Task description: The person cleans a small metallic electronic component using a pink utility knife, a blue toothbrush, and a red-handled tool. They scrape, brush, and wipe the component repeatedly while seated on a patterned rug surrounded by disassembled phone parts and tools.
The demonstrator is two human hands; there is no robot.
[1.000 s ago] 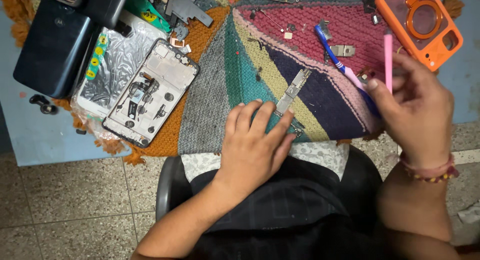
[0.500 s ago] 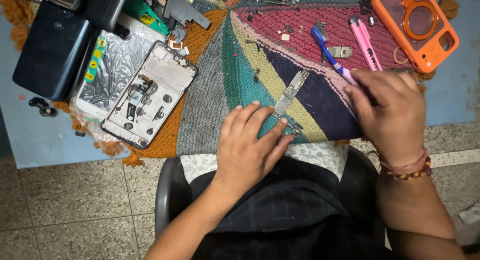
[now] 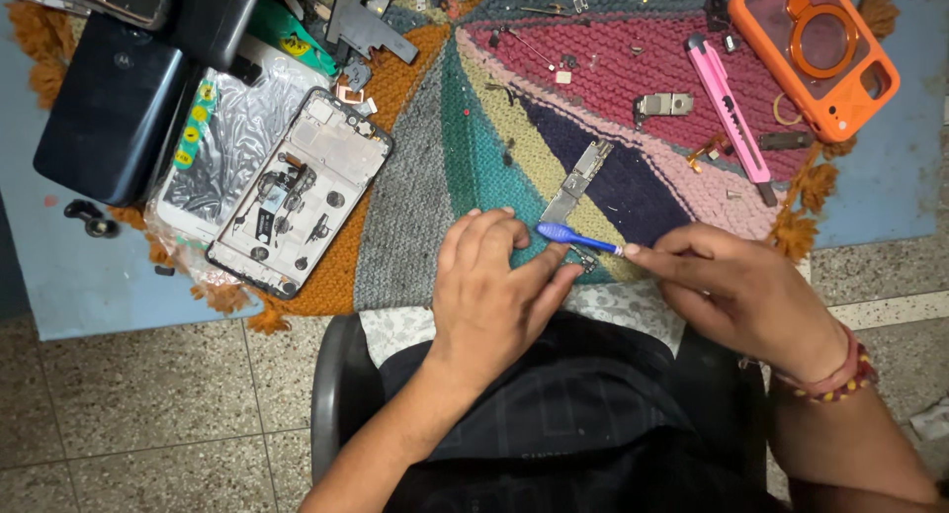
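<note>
The person's right hand (image 3: pixel 741 296) pinches the handle of a blue toothbrush (image 3: pixel 576 238) between thumb and fingertips, its head reaching left over the near edge of a multicoloured knitted mat (image 3: pixel 593 88). The left hand (image 3: pixel 491 286) lies flat on the mat with fingers spread and closed on nothing; its fingertips press down beside a small dark part (image 3: pixel 585 262) just under the brush, too small to tell exactly what it is. A slim metal circuit board (image 3: pixel 578 180) lies just beyond the brush head, pointing toward the far right. The brush looks light and stiff, easy to steer from a pinch well back on the handle; the board is likely thin, rigid and fragile, best taken by its long edges rather than its face. At far left an opened phone frame (image 3: pixel 297 192) rests on a silver foil bag (image 3: pixel 227 147), near a dark phone (image 3: pixel 114 108). At far right lie a pink utility knife (image 3: pixel 730 113) and an orange phone case (image 3: pixel 816 48)
</note>
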